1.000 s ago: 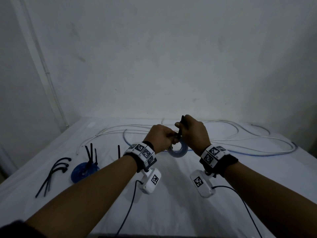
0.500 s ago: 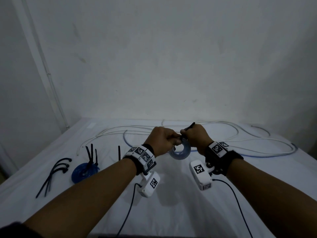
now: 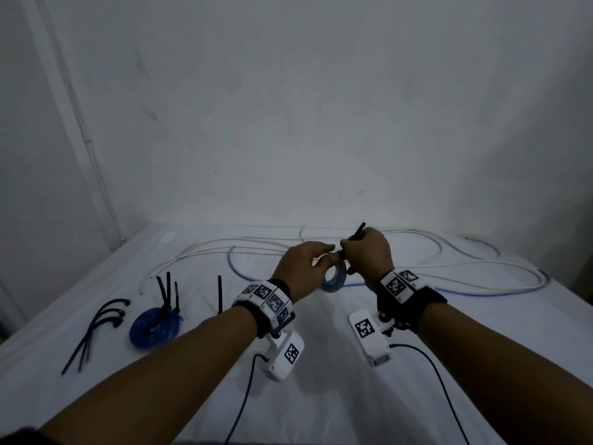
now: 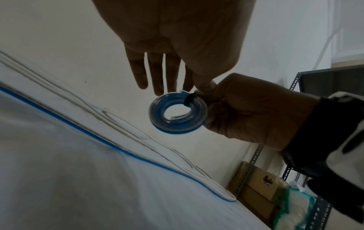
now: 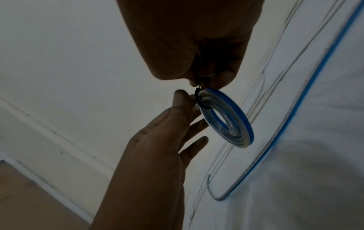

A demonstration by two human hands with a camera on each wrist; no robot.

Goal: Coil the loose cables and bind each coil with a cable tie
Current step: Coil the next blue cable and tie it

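Note:
A small coil of blue and clear cable (image 3: 334, 279) (image 4: 177, 114) (image 5: 226, 119) hangs in the air between both hands, above the white table. A black cable tie (image 4: 188, 100) (image 5: 198, 96) is looped round its top. My right hand (image 3: 348, 250) (image 5: 204, 80) pinches the tie close to the coil, and the tie's tail (image 3: 358, 231) sticks up past the knuckles. My left hand (image 3: 324, 258) (image 4: 197, 84) pinches the coil's top beside the tie with thumb and forefinger. Its other fingers (image 4: 157, 77) are spread straight.
A blue coil (image 3: 154, 329) with upright black ties lies at the left, next to loose black ties (image 3: 96, 329) and a single tie (image 3: 219, 293). Long loose white cable (image 3: 417, 264) and blue cable (image 3: 465, 292) sprawl across the far side. A metal shelf (image 4: 293, 87) stands past the table's right end.
My right hand has turned outward and the tie's tail has tipped from upright toward the right. The coil stays between the hands, and the left fingers have spread.

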